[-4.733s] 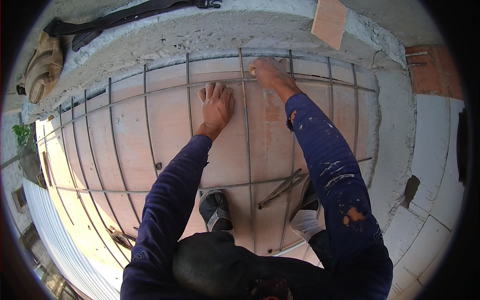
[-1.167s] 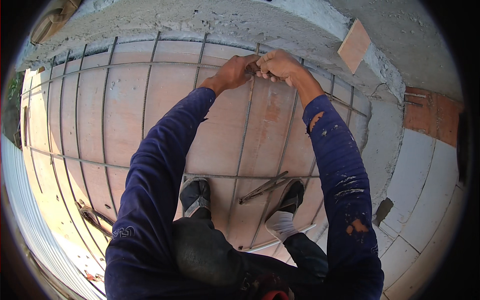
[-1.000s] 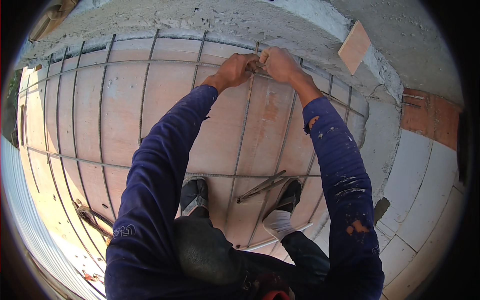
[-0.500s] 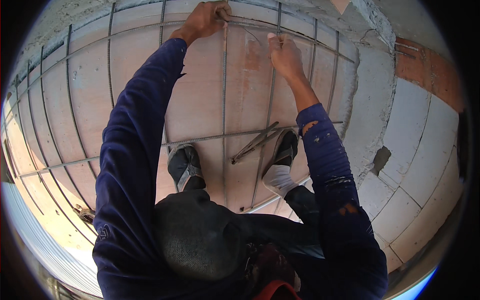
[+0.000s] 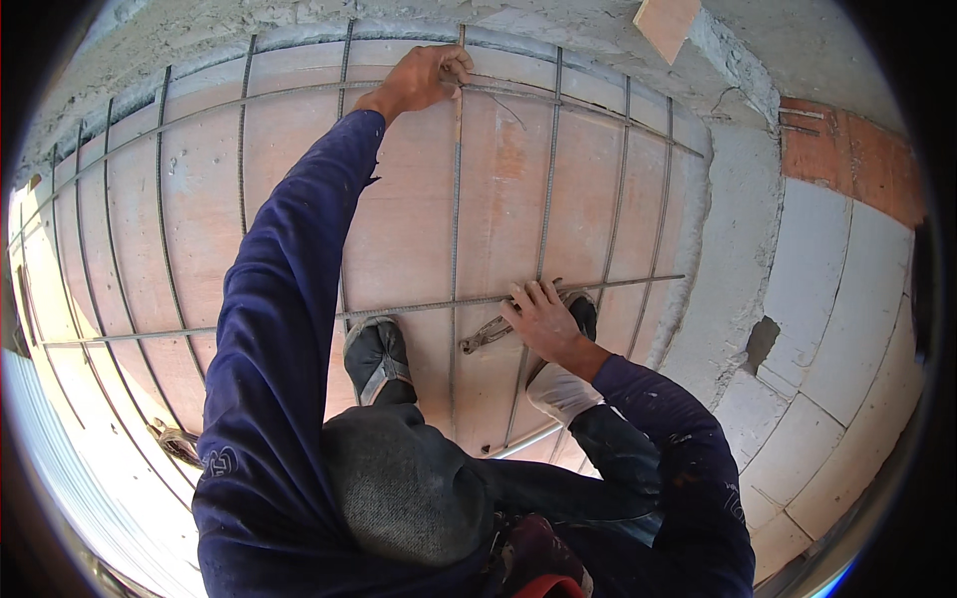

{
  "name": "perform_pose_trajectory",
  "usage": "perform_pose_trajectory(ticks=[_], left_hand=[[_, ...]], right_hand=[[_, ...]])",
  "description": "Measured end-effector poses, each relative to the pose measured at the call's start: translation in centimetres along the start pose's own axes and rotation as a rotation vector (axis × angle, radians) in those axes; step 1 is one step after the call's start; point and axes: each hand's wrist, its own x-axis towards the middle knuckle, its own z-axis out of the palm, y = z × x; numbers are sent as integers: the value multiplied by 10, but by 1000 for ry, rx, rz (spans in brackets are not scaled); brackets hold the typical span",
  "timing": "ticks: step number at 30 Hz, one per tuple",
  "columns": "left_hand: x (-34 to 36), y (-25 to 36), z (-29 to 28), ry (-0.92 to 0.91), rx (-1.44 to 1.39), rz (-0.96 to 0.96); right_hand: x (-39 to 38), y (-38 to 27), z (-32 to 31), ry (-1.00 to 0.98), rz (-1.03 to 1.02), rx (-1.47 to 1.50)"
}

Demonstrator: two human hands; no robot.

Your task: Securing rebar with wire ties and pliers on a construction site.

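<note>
The left hand [image 5: 424,80] curled its fingers narrowly at crossed bars [image 5: 457,209], hold unclear. The right hand [image 5: 543,324], fingers slightly apart, grip unclear, covered slanting pliers [image 5: 483,337], head pointing lower left.

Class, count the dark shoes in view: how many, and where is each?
2: the left shoe, just below the lower crosswise bar; the right shoe, farther right, partly hidden by the right hand.
</note>
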Motion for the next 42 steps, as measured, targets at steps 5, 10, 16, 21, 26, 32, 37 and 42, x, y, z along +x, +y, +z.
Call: perform_pose_trajectory(ticks=[5,10,16,21,26,32,37,42], left_hand=[[-4,-3,-1,29,16,6],[-3,-5,-6,14,5,5],[0,-7,3,58,4,58],[-2,-13,5,83,-2,41],[-1,-19,8,107,63,83],[0,-17,6,64,49,94],[-1,-17,6,70,57,96],[0,-16,7,75,30,84]], right_hand=[[13,22,-72,-478,169,459],[65,88,-159,-258,292,346],[148,150,-196,81,271,-436],[183,151,-196,43,215,-761],[188,137,-202,-129,221,-911],[189,137,-202,-133,218,-922],[194,131,-206,-110,209,-915],[203,123,-213,-174,206,-931]])
